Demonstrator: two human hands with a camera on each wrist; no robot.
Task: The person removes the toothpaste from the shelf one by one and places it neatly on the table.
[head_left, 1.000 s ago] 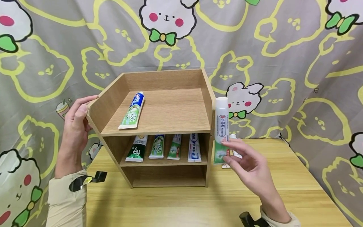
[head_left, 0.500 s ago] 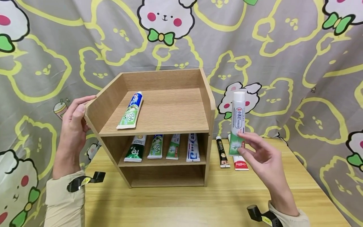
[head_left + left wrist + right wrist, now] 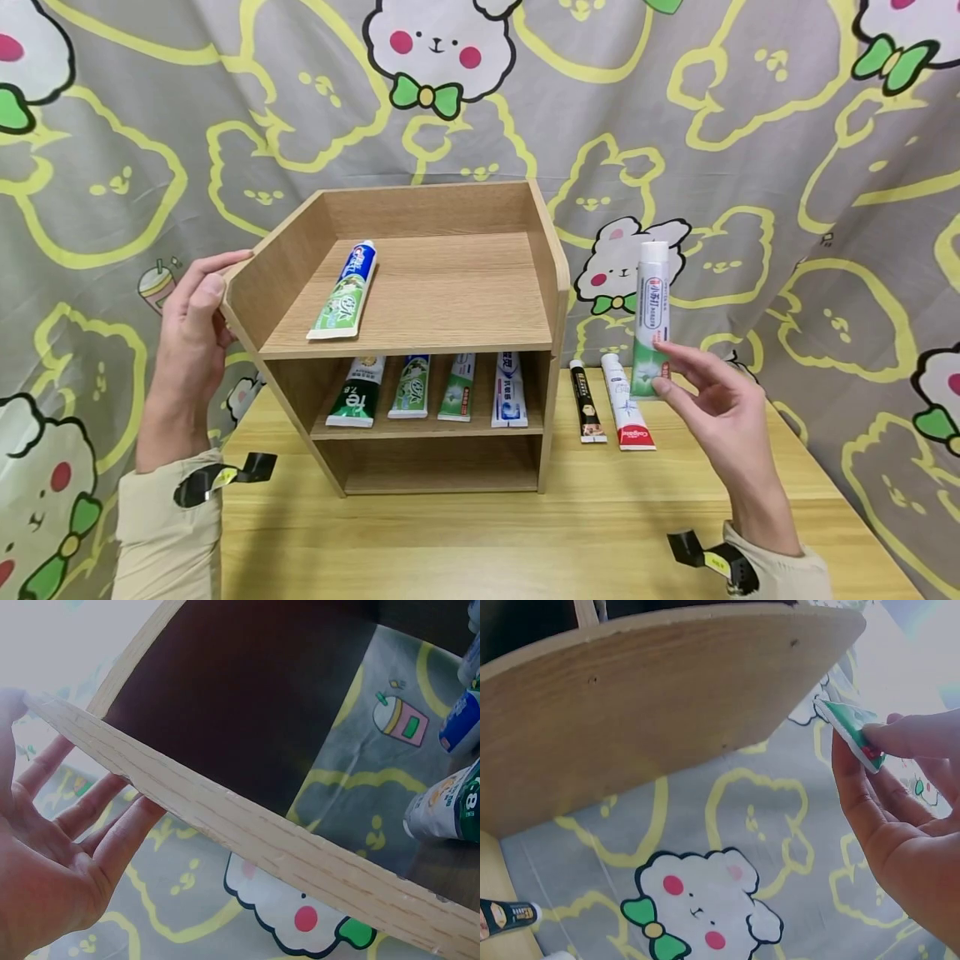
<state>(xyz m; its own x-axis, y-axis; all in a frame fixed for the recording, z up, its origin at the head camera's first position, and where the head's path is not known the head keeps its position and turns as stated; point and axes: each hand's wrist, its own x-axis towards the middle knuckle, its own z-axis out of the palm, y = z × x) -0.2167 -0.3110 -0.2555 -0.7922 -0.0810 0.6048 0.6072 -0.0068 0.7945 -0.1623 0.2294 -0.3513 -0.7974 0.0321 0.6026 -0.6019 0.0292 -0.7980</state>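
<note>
My right hand (image 3: pixel 716 408) pinches a white and green toothpaste tube (image 3: pixel 651 317) by its lower end, cap up, in the air right of the wooden shelf (image 3: pixel 442 333). In the right wrist view its crimped green end (image 3: pixel 851 731) shows between thumb and fingers. My left hand (image 3: pixel 191 342) grips the front edge of the shelf's left side panel (image 3: pixel 225 806). A blue and green toothpaste tube (image 3: pixel 345 292) lies on the top board, near its left side. Several tubes, among them a dark green one (image 3: pixel 356 396), lie in a row on the middle board.
Right of the shelf, a black tube (image 3: pixel 588 404) and a white and red Colgate tube (image 3: pixel 627 404) lie on the wooden table (image 3: pixel 480 542). The shelf's lowest compartment (image 3: pixel 442 464) is open at the front. A patterned curtain (image 3: pixel 465 108) hangs behind.
My right hand has carried the white and green tube rightward, away from the shelf's right side, uncovering the two tubes on the table. My left hand stays on the shelf.
</note>
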